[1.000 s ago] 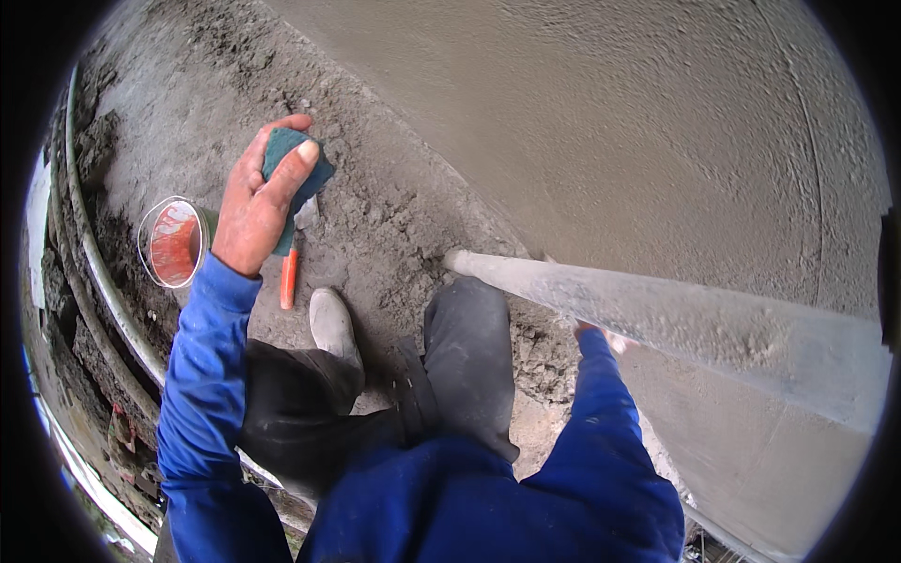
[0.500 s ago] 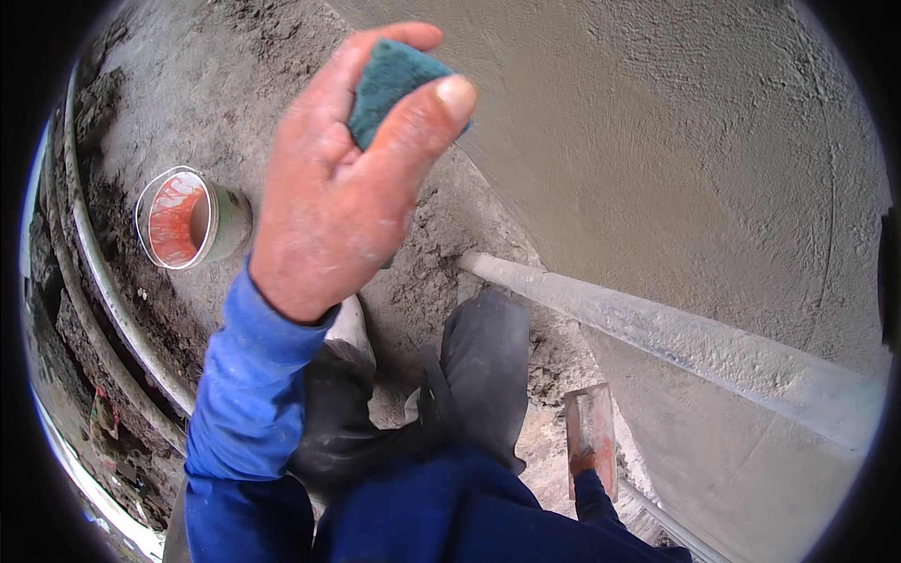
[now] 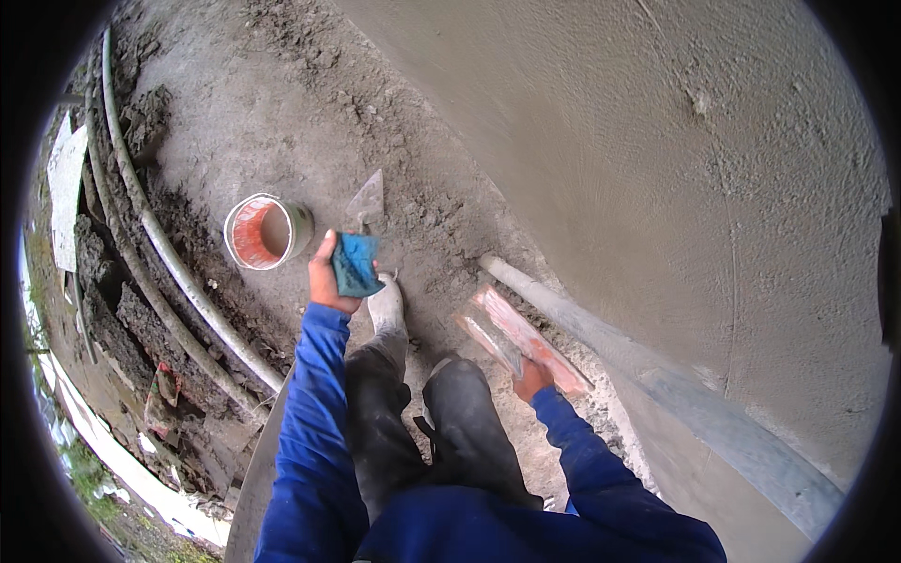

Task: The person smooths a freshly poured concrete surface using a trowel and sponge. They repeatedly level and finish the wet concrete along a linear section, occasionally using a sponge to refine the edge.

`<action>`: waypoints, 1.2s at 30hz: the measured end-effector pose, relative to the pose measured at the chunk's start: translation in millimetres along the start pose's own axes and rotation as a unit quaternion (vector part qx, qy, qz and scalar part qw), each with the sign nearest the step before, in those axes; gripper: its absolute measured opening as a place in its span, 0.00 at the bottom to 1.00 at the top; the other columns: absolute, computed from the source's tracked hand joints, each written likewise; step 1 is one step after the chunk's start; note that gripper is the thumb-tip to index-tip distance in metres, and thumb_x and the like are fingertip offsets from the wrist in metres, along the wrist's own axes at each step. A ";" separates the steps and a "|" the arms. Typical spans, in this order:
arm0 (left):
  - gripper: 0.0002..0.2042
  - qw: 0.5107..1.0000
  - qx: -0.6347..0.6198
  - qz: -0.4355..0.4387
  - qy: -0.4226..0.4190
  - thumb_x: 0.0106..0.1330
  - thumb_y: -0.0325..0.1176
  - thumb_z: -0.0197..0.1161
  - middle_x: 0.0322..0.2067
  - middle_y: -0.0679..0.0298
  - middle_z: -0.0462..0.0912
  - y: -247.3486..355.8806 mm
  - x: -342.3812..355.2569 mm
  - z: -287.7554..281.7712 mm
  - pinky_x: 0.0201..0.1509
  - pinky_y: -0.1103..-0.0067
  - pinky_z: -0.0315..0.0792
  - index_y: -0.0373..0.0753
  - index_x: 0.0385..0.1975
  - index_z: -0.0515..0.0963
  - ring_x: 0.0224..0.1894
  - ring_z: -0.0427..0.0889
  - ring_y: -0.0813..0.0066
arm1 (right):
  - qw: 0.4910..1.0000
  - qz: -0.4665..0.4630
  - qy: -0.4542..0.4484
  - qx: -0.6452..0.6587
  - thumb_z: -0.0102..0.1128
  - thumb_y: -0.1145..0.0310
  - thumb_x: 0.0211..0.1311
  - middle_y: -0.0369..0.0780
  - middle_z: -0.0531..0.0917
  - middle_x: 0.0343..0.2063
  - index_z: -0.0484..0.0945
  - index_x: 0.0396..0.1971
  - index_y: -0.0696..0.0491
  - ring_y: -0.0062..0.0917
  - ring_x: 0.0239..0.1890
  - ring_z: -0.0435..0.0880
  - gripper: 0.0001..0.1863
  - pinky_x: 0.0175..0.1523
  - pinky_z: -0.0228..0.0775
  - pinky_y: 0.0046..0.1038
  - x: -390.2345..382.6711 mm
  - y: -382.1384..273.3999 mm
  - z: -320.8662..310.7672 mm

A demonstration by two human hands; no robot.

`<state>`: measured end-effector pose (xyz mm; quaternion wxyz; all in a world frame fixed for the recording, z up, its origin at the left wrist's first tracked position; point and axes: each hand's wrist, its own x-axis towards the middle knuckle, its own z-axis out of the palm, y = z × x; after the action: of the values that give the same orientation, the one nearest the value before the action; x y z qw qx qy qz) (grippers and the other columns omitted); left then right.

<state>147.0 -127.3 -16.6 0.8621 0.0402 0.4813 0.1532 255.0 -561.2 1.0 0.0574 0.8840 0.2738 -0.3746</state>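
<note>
The left hand had dropped from near the camera to the ground, fingers clamped on a blue sponge beside the bucket and trowel. The right hand gripped a red float by the pipe.

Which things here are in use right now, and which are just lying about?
In use:
- blue-green sponge pad, gripped in the left hand
- orange-red flat plastering float, held by the right hand
- grey freshly plastered wall

Lying about:
- orange-lined round bucket
- small pointed metal trowel
- long grey straightedge against the wall base
- white pipes
</note>
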 end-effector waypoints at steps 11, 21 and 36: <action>0.22 0.991 -0.120 0.052 0.001 0.63 0.46 0.57 0.44 0.50 0.79 121.7 -195.2 -6.2 0.46 0.48 0.73 0.43 0.53 0.72 0.41 0.81 0.46 | 0.944 -0.151 -0.048 0.290 0.62 0.63 0.57 0.52 0.83 0.39 0.77 0.45 0.60 0.47 0.45 0.81 0.20 0.52 0.71 0.40 -14.4 -136.6 -209.3; 0.24 0.995 -0.083 0.043 -0.025 0.64 0.50 0.54 0.46 0.49 0.79 198.5 -180.5 19.6 0.36 0.59 0.75 0.44 0.57 0.70 0.35 0.80 0.52 | 0.960 -0.175 0.024 0.217 0.61 0.67 0.58 0.50 0.84 0.36 0.77 0.43 0.62 0.42 0.40 0.84 0.16 0.48 0.75 0.38 -10.2 -179.2 -351.3; 0.25 0.970 -0.105 0.146 -0.165 0.64 0.47 0.58 0.51 0.41 0.74 354.9 -215.8 232.5 0.34 0.59 0.74 0.48 0.60 0.68 0.37 0.79 0.50 | 0.981 -0.150 0.025 0.122 0.61 0.57 0.56 0.59 0.77 0.50 0.72 0.53 0.65 0.50 0.56 0.74 0.31 0.62 0.65 0.40 -6.4 -195.7 -409.2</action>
<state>157.1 162.5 360.8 0.8972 0.0441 0.3029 0.3182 406.3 -273.5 317.4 -0.1144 0.8424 0.3565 -0.3874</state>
